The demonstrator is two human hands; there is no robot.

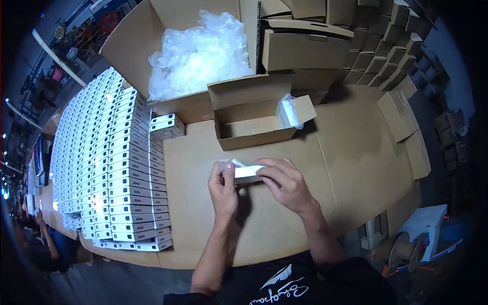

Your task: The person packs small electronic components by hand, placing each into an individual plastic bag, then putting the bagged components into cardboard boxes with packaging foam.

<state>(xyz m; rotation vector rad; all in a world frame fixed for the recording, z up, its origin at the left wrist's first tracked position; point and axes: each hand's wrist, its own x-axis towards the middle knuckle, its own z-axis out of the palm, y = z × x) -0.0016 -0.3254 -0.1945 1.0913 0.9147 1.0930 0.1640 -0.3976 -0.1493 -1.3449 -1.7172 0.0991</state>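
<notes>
Above the table, in front of my body, I hold a small white box (246, 173) between both hands. Clear plastic wrap shows around its upper left end. My left hand (223, 190) grips that end, thumb on top. My right hand (287, 183) is closed over the right end, fingers bent on its top and side. Just beyond stands an open cardboard carton (259, 138), with one plastic-wrapped white piece (288, 113) upright at its right end.
Stacked white boxes (101, 168) fill the table's left side, a few more (166, 126) beside them. Behind, a large carton holds clear plastic bags (203, 56). Folded cartons (307, 48) stand back right; cardboard flaps (399, 117) lie at the right edge. A cable spool (406, 251) sits lower right.
</notes>
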